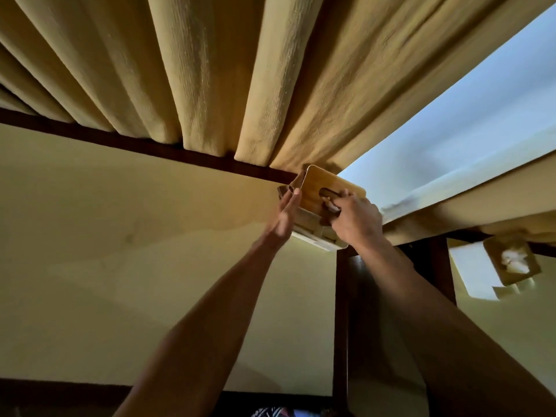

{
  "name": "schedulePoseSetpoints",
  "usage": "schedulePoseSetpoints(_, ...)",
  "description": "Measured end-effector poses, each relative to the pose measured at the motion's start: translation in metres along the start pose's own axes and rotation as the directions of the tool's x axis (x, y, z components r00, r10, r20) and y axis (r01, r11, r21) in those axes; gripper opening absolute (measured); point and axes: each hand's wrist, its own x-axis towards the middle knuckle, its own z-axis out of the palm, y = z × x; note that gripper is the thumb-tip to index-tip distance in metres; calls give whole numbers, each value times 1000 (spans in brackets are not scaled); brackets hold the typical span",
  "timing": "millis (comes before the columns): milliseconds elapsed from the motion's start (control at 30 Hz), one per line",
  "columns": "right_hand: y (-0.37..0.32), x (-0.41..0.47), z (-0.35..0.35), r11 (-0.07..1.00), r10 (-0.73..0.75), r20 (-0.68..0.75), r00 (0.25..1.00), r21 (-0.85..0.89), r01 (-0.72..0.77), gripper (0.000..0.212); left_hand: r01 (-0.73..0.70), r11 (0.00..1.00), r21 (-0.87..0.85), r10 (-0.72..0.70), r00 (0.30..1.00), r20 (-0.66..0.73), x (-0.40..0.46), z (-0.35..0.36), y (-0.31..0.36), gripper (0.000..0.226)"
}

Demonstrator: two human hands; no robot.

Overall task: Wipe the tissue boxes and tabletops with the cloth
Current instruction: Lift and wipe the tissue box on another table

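A tissue box (pixel 328 183) with a wood-look lid and pale base is tilted at the far edge of the pale yellow tabletop (pixel 135 236), close to the curtain. My left hand (pixel 284 215) grips its left side, thumb on the lid's edge. A small brownish piece (pixel 282 190) shows beyond its fingers; I cannot tell whether it is the cloth. My right hand (pixel 353 221) lies over the lid with fingers curled at the slot, hiding most of it. A second tissue box (pixel 511 261), with white tissue showing, stands on the neighbouring table at the right.
Heavy tan curtains (pixel 210 70) hang just behind the table's dark wooden border (pixel 120 139). A bright window (pixel 466 121) opens at the right. A dark wooden strip (pixel 341 326) separates this tabletop from the right-hand tabletop (pixel 496 341).
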Motion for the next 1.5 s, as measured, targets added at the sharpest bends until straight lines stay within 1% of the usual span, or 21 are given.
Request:
schedulePoseSetpoints(67,-3,0,-1,1000,4,18,1000,-26,-3,27,114,991,-73,-106,988,111,21,-6,6,68)
schedulePoseSetpoints(100,-4,0,-2,1000,5,30,1000,-24,-4,27,147,986,-83,-136,982,132,33,-6,12,61)
schedulePoseSetpoints(167,-6,0,-4,1000,3,58,998,-11,-2,35,117,993,-27,-112,983,146,60,-3,8,51)
schedulePoseSetpoints(233,-8,2,-4,999,14,94,995,-47,-9,49,121,993,1,-119,979,162,83,0,-2,57)
schedulePoseSetpoints(300,-9,3,-5,998,46,110,993,-46,-41,52,150,987,-62,-137,974,180,93,-2,-14,58)
schedulePoseSetpoints(333,-9,2,-5,999,49,107,993,-28,-47,50,172,981,-91,-152,969,197,93,-4,-22,60)
schedulePoseSetpoints(433,-12,-3,-5,999,35,69,997,17,-36,35,223,966,-132,-191,957,220,94,-8,-61,82)
schedulePoseSetpoints(467,-13,-4,-6,998,46,60,997,27,-48,34,247,961,-126,-216,952,217,88,-8,-69,85)
schedulePoseSetpoints(533,-15,-4,-7,995,94,58,994,40,-97,43,250,964,-93,-230,955,184,58,-7,-59,80)
schedulePoseSetpoints(633,-18,-4,-7,991,123,62,990,41,-126,47,88,996,-28,-86,994,72,-2,-5,-42,63)
schedulePoseSetpoints(700,-18,-4,-5,990,128,42,991,53,-130,47,63,996,-58,-64,998,-21,-30,3,-51,57)
schedulePoseSetpoints(800,-18,-6,-4,990,122,31,992,60,-124,49,73,992,-99,-91,977,-192,-53,31,-59,64)
schedulePoseSetpoints(867,-16,-5,-3,994,107,30,994,36,-108,51,79,989,-122,-110,956,-272,-65,57,-53,64)
schedulePoseSetpoints(933,-14,-5,-3,996,89,28,996,30,-89,52,58,979,-197,-124,930,-345,-70,82,-48,68)
schedulePoseSetpoints(1000,-11,-5,-3,998,63,18,998,23,-63,52,67,958,-279,-174,908,-380,-73,107,-41,70)
schedulePoseSetpoints(1100,-7,-3,0,999,31,-21,999,19,-31,53,155,935,-320,-272,892,-362,-74,144,-30,68)
schedulePoseSetpoints(1200,-3,0,3,1000,10,-43,999,14,-9,52,100,930,-354,-245,886,-394,-82,180,-25,69)
schedulePoseSetpoints(1300,4,3,4,1000,-22,-50,999,5,22,53,-19,911,-412,-221,823,-524,-77,196,-22,64)
schedulePoseSetpoints(1367,10,6,6,998,-56,-51,997,-17,55,54,-25,919,-394,-240,758,-607,-64,191,-15,66)
schedulePoseSetpoints(1433,13,7,7,995,-98,-65,993,-36,96,54,-39,923,-383,-259,674,-692,-54,178,-10,69)
schedulePoseSetpoints(1500,15,7,8,991,-125,-72,990,-60,120,55,8,905,-426,-359,554,-751,-47,160,-7,66)
